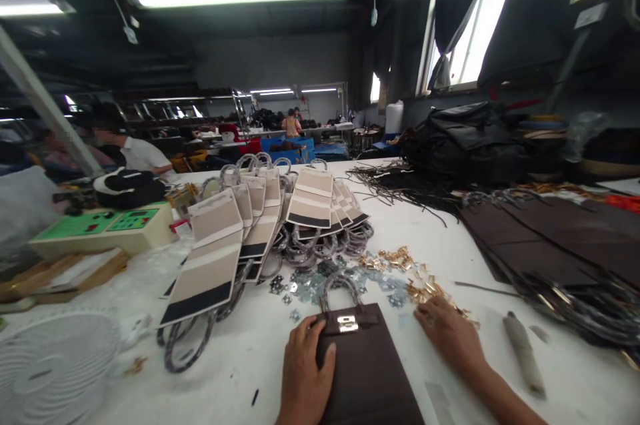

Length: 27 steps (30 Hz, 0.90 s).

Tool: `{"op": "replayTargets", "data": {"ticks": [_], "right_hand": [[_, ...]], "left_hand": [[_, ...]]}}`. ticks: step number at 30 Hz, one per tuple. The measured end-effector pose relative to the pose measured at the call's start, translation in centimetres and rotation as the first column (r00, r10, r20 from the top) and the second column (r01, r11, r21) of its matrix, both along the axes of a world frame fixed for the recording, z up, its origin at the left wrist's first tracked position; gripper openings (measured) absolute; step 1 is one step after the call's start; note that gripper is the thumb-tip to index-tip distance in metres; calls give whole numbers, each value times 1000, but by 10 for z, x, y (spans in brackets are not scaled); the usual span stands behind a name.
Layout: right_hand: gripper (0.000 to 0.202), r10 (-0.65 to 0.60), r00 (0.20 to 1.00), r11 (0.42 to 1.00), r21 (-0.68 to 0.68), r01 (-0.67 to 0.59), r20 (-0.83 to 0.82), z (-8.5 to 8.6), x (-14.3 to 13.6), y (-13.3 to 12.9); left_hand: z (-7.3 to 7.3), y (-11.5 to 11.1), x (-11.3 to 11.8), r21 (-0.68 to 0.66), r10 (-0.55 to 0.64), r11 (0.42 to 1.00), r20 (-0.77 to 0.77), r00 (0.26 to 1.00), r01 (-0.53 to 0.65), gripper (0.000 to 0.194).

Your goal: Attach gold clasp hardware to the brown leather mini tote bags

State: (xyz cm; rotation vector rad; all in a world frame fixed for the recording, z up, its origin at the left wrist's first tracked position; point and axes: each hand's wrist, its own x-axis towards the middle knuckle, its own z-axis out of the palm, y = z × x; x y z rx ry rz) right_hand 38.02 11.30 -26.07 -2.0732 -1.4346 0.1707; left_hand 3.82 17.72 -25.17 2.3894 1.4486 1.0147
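Note:
A dark brown handbag panel (367, 368) lies at the front, with a gold clasp (348, 323) and a plastic-wrapped handle (342, 286) at its top. My left hand (306, 368) lies on its upper left edge, fingers stretched and thumb apart, on the panel's face. To the right, my right hand (447, 331) is at the near edge of a heap of small gold metal fittings (431, 290). Its fingers are bunched and point down; whatever is between the fingertips is hidden. Flat grey metal plates (313, 286) are scattered beyond the handle.
Beige-and-black panels with wrapped handles (213, 251) are piled at left centre. More brown panels (555, 238) lie at right, near a wrapped rod-like tool (523, 353). A white fan grille (55, 368) and green-topped machine (105, 225) stand left. Other people sit farther back.

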Motion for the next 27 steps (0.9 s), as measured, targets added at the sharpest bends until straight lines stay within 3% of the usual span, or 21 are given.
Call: {"op": "replayTargets", "data": {"ticks": [3, 5, 7, 9, 11, 13, 16, 19, 24, 27], "right_hand": [[34, 77, 972, 983, 179, -38, -221, 11, 2, -6], [37, 81, 893, 975, 220, 20, -442, 24, -7, -11], [43, 77, 730, 980, 185, 69, -679, 38, -29, -16], [46, 141, 486, 983, 182, 39, -863, 47, -64, -16], [47, 209, 245, 977, 212, -15, -947, 49, -102, -11], [48, 237, 128, 971, 231, -60, -963, 45, -135, -5], [51, 251, 189, 966, 234, -110, -949, 34, -159, 3], [51, 261, 251, 964, 237, -124, -932, 27, -159, 4], [49, 253, 214, 967, 243, -74, -943, 26, -151, 0], [50, 246, 196, 969, 240, -53, -949, 25, -150, 0]], "left_hand": [[1, 3, 0, -46, 8, 999, 28, 1000, -6, 39], [3, 5, 1, -77, 9, 997, 66, 998, -4, 36], [3, 6, 2, -92, 12, 996, 113, 994, -2, 30], [4, 5, 4, -95, 17, 995, 153, 988, -3, 25], [7, 4, 6, -100, 13, 995, 182, 983, 5, 22], [11, 3, 9, -106, -2, 994, 202, 979, 24, 20], [20, 2, 13, -98, -13, 995, 212, 977, 34, 21], [26, 1, 17, -77, -10, 997, 221, 975, 28, 22], [30, 0, 21, -52, -17, 998, 311, 950, 35, 3], [35, -2, 20, -199, 99, 980, 502, 859, 3, 18]]}}
